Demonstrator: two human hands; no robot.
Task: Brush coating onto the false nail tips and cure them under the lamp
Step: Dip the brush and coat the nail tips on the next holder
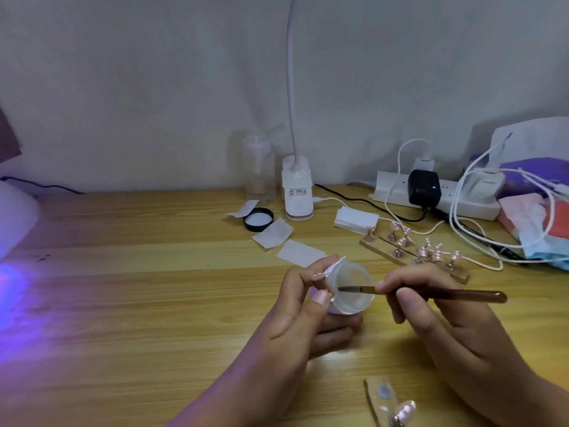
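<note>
Two hands busy over the table (154,303): grips a small clear jar (354,288) in the left hand (295,306), mouth tipped sideways to meet the brush (431,293); pinches the brush in the right hand (431,315), bristles inside the jar, likely loading coating. Keeps false nail tips (431,251) on stands (397,252) just behind the jar, with the lamp (15,220) far to the jar's left.

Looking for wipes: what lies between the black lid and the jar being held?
A white paper square and a second square lie flat on the table between lid and jar, per the head view.
</note>
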